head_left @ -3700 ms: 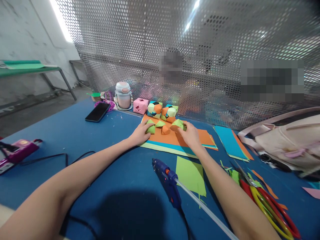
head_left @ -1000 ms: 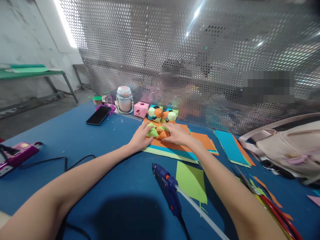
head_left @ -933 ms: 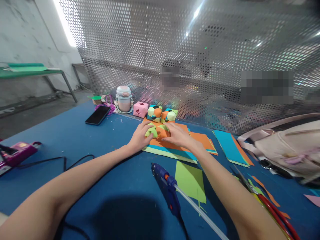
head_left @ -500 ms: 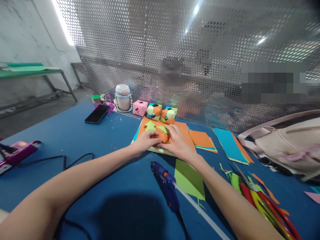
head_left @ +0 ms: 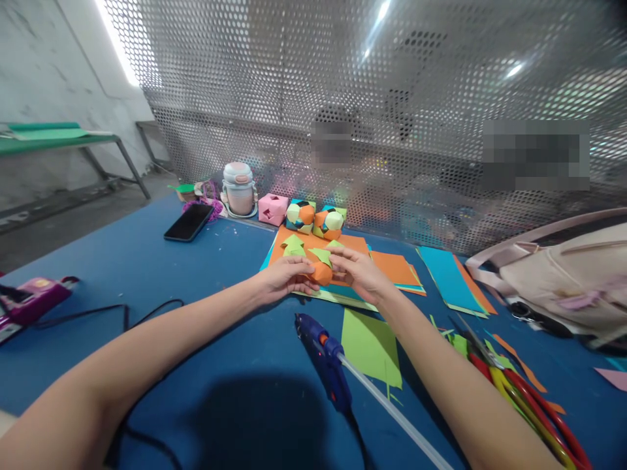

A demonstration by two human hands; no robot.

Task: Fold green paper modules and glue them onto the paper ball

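Note:
My left hand (head_left: 284, 279) and my right hand (head_left: 356, 273) meet over the near edge of a stack of coloured paper sheets (head_left: 353, 247). Between their fingertips they pinch a small folded orange paper piece (head_left: 321, 271). Both hands have their fingers closed on it. Two folded green paper pieces (head_left: 294, 246) lie on the orange top sheet just behind the hands. Beyond them stand two multicoloured paper balls (head_left: 316, 219) and a pink paper cube (head_left: 273, 208).
A blue glue gun (head_left: 327, 361) with a clear stick lies near me, beside a green sheet (head_left: 372, 337). Scissors and coloured hoops (head_left: 529, 405) lie right, with a pink bag (head_left: 568, 274). A phone (head_left: 189, 222), a bottle (head_left: 238, 189), a pink device (head_left: 29, 301) and a cable lie left.
Both hands drew back toward me from the far part of the paper stack, gathering the folded pieces, and now lift the orange piece between them. The stack shifted slightly.

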